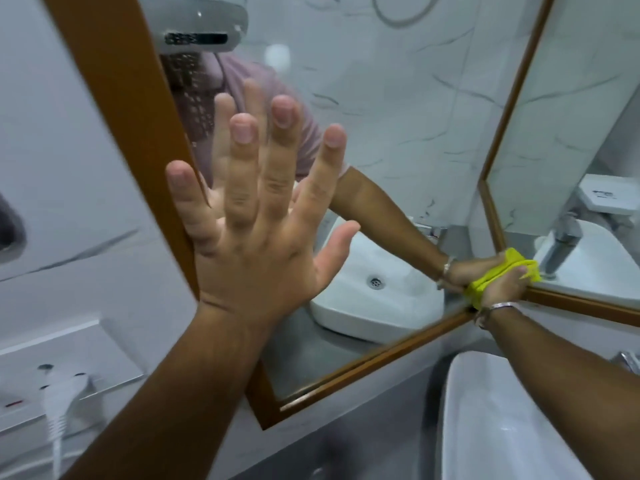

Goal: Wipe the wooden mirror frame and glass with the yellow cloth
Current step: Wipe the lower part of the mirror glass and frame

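Note:
A mirror with a brown wooden frame (pixel 117 98) hangs on the marble wall, and its glass (pixel 381 116) reflects my arms and the sink. My left hand (pixel 256 216) lies flat with fingers spread on the glass, its little finger over the left frame edge. My right hand (pixel 502 285) grips the bunched yellow cloth (pixel 485 289) and presses it onto the lower right corner of the frame, where a second framed mirror panel (pixel 568 116) meets it at an angle. A metal bangle circles my right wrist.
A white basin (pixel 491 420) sits below at the right, with a chrome tap end (pixel 628 362) at the edge. A wall socket plate (pixel 41 382) with a white plug and cord is low on the left. Grey countertop runs under the mirror.

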`<state>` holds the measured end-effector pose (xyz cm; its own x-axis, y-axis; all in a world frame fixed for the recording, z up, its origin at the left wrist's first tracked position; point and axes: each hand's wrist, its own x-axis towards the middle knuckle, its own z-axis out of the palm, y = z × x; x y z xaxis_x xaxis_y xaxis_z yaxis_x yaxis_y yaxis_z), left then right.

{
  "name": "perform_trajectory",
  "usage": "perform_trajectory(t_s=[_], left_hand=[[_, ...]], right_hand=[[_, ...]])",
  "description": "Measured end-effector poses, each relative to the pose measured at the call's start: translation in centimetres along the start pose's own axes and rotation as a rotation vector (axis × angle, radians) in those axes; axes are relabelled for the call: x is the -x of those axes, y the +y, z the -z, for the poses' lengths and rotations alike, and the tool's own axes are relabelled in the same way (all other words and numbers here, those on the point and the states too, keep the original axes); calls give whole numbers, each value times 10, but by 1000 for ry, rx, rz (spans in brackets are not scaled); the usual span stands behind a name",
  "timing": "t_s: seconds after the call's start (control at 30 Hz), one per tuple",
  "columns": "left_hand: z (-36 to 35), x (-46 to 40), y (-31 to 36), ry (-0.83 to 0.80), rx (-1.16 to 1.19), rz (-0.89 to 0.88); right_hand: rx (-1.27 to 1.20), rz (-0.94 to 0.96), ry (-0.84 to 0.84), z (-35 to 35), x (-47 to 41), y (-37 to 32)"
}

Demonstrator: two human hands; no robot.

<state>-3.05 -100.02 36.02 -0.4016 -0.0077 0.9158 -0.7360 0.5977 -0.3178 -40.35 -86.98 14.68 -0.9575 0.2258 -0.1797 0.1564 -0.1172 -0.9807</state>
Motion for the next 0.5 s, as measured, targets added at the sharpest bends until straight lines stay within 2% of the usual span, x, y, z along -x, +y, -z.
perform_trajectory(t_s=[0.2, 0.33, 0.43, 0.5], left_hand=[[-3, -1, 3, -52, 78, 2], [-6, 2, 1, -36, 125, -4], [-6, 2, 2, -38, 151, 3], [-7, 0, 1, -21, 117, -7]], right_hand=[[23, 80, -132, -3, 76, 63], [-14, 81, -3, -5, 20, 27], [68, 11, -57, 5, -29, -4], [90, 76, -78, 9, -22, -5]])
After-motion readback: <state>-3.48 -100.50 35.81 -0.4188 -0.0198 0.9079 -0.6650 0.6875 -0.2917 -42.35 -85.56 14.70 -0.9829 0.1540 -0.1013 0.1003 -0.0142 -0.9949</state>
